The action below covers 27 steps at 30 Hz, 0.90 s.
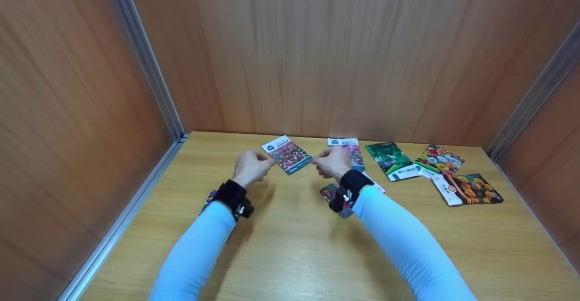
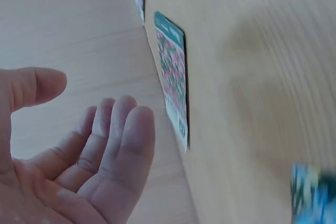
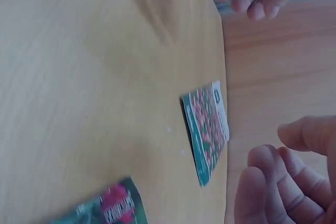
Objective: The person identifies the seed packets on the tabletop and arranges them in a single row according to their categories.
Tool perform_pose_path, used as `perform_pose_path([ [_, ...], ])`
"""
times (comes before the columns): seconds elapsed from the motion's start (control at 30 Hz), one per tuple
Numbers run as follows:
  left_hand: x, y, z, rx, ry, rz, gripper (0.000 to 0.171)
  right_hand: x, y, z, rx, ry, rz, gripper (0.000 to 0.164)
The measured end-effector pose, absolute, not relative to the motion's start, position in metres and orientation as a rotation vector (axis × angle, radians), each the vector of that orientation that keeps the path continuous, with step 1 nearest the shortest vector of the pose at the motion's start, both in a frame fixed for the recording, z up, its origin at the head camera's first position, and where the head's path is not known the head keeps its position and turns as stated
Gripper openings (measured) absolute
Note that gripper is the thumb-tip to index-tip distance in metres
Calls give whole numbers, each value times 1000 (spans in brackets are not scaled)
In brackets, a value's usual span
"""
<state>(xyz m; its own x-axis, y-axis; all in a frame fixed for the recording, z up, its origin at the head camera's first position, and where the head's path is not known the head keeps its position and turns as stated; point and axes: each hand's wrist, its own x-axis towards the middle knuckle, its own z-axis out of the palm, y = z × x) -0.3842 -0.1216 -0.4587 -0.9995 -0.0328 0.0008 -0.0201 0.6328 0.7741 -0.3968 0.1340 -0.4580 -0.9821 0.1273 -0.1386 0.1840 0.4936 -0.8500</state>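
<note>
A flower seed packet [image 1: 287, 155] with pink and red blooms lies tilted on the table near the back wall, between the two hands. The left hand [image 1: 252, 167] hovers just left of it; its thumb and fingers are apart with nothing between them in the left wrist view. On the packet's other side is the right hand [image 1: 334, 161], also holding nothing, thumb spread from loosely bent fingers [image 3: 252, 192]. Behind the right hand, a second pink-flowered packet [image 1: 348, 149] is partly covered. Another packet [image 1: 328, 193] shows beneath the right wrist.
To the right lie a green packet [image 1: 389, 157], a mixed-flower packet [image 1: 442, 158] and an orange-flower packet [image 1: 478, 189], the last two overlapping. One more packet [image 1: 208, 199] is mostly hidden under the left wrist. Wooden panels [image 1: 317, 56] enclose the table [image 1: 290, 246] at the back and sides.
</note>
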Motion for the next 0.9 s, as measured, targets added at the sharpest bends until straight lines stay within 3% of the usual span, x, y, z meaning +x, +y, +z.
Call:
perform_pose_path([
  [0.1,-395,-111,-461,145,-2798,-1488,32,-403,142,-455,319,2699,-1533,18],
  [0.3,-409,-97,-471,364,-2773,-1683,48,-415,149,-458,340,2772,-1566,59],
  [0.4,-414,-91,-476,447,-2738,-1746,52,-421,149,-462,308,2776,-1539,71],
  [0.57,-425,-79,-481,563,-2628,-1818,53,-430,146,-468,282,2771,-1524,72],
  [0.9,-446,-67,-478,746,-2454,-2031,83,-451,125,-488,161,2789,-1263,70],
])
